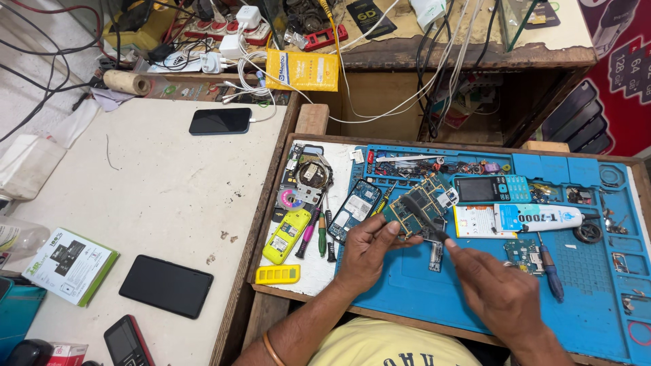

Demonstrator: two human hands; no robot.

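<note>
The right hand (498,288) is a bit blurry, and its arm is cut off at the bottom edge. Its fingers are closed around a thin dark tool (426,220), but I cannot tell what kind of tool it is. The tool's tip sits on a green circuit board (417,207). The left hand (366,254) pinches that board by its lower left edge, thumb on top and fingers curled under it, just above a blue work mat (475,285). The board is flat and packed with tiny parts too small to make out. The mat lies in a shallow wooden tray (271,203). Little slots along the mat's top hold screws and small bits. Also in the tray are a yellow phone shell (287,236), some screwdrivers (315,234) and a white tube (539,218). A black phone (166,286) lies on the white table (156,183) to the left.
</note>
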